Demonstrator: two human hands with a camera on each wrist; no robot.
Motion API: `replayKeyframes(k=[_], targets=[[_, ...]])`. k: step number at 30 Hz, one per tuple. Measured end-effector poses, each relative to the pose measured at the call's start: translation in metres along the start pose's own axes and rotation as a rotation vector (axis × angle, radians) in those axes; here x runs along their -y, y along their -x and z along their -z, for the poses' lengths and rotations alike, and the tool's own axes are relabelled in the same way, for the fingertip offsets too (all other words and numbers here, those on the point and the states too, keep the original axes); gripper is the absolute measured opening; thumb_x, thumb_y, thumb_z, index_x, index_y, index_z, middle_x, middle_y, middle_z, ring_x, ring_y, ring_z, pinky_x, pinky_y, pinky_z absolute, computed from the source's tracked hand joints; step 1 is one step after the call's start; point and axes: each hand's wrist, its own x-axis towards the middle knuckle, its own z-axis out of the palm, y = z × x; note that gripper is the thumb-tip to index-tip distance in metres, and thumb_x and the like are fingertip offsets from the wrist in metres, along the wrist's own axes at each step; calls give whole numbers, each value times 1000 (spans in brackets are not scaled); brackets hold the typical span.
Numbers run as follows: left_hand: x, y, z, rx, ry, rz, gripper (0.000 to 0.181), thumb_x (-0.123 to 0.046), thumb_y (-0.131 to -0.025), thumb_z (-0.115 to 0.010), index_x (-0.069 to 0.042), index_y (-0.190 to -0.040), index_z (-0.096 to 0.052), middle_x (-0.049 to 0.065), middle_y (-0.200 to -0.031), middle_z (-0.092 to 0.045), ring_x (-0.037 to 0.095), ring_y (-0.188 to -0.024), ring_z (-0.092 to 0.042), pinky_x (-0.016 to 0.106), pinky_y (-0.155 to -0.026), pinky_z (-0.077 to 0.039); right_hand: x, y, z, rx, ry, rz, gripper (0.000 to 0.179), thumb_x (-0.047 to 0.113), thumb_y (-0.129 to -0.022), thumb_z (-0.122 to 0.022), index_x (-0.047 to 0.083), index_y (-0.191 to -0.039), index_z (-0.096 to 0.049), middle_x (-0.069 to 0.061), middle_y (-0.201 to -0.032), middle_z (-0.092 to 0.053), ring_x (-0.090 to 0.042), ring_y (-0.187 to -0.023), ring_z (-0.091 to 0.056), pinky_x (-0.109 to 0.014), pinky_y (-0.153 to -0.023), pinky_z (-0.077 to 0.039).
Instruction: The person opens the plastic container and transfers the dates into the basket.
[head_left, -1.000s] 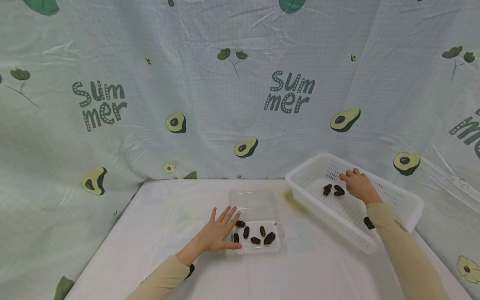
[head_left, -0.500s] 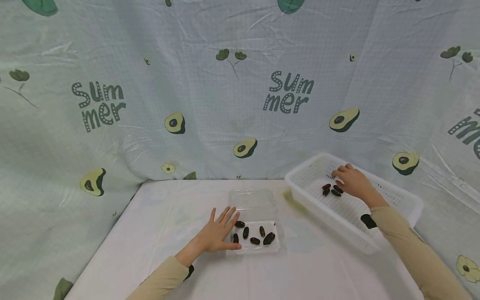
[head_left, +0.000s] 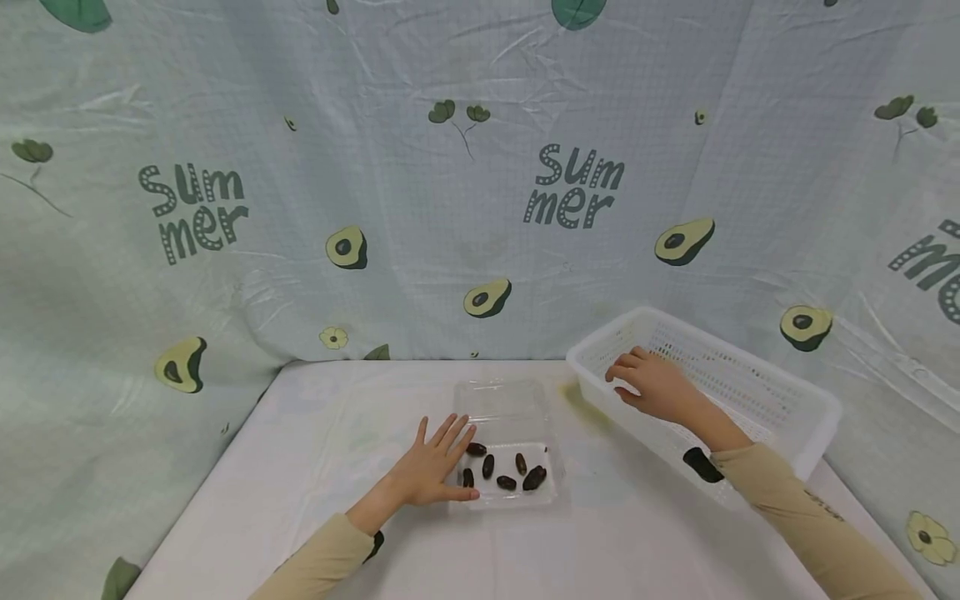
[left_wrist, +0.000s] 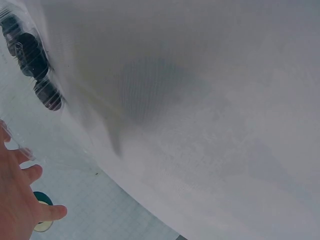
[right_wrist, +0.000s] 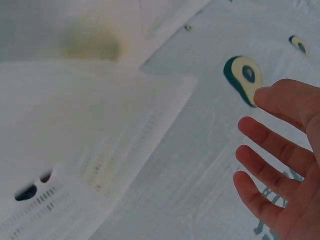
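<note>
Left hand (head_left: 427,472) at one box (head_left: 517,502), 6+ dates (head_left: 506,482); right hand (head_left: 654,387) over one basket (head_left: 757,375).

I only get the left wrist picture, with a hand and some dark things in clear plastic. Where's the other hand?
Observer: In the head view, the right hand is over the near-left rim of the white basket.

Operator: Ooh! Did it grab something?

Observer: Not that I can see: in the right wrist view, nothing shows between its thumb and fingers.

Operator: So is there anything in the basket?

Observer: Yes, the right wrist view shows at least two dark pieces in it; the hand hides that part in the head view.
</note>
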Motion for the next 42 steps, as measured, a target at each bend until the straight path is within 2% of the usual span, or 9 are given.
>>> replayKeyframes(k=[8, 14, 17, 23, 26, 36, 42], targets=[[-1, 1, 2, -4, -11, -7, 95, -75, -77, -30, -10, -144, -14, 12, -150, -15, 31, -138, -14, 63, -102, -14, 38, -7, -21, -49, -27, 161, 25, 7, -68, -74, 15, -87, -59, 0, -85, -59, -15, -78, -51, -27, -61, -44], [-3, 2, 3, 4, -19, -2, 95, -75, -77, -32, -10, -144, -14, 11, -150, -15, 30, -138, -15, 62, -102, -15, 58, -13, -35, -50, -34, 229, 31, 10, -67, -75, 15, -93, -59, 1, -90, -57, -15, -83, -50, -28, -66, -45], [-3, 2, 2, 7, -19, -4, 95, -74, -77, -32, -9, -144, -14, 12, -150, -16, 31, -138, -15, 62, -102, -15, 67, -16, -42, -19, 8, 248, 31, 15, -70, -75, 16, -96, -59, 2, -94, -57, -15, -86, -50, -28, -69, -45], [-3, 1, 4, 13, -32, 0, 95, -75, -78, -30, -9, -144, -14, 12, -150, -16, 31, -138, -14, 62, -102, -14, 84, -26, -56, 64, 178, 315, 28, 27, -75, -71, 22, -99, -57, 7, -99, -57, -12, -89, -49, -24, -71, -44], [-3, 1, 5, 15, -40, 6, 95, -76, -77, -30, -10, -144, -14, 12, -150, -16, 30, -138, -14, 62, -102, -15, 90, -30, -64, 73, 238, 363, 26, 29, -75, -70, 24, -97, -57, 9, -99, -58, -10, -89, -49, -23, -69, -43], [-3, -1, 4, 15, -10, 1, 95, -75, -77, -32, -9, -144, -16, 12, -150, -16, 30, -138, -14, 62, -103, -14, 91, -38, -96, 76, 266, 456, 13, 24, -80, -64, 26, -91, -58, 12, -96, -58, -9, -85, -47, -21, -61, -36], [-3, 0, 5, 17, -21, 6, 95, -74, -77, -33, -10, -144, -15, 11, -150, -15, 30, -138, -14, 63, -102, -14, 91, -40, -106, 138, 286, 517, 11, 27, -83, -59, 29, -93, -56, 13, -97, -57, -8, -84, -46, -21, -60, -34]])
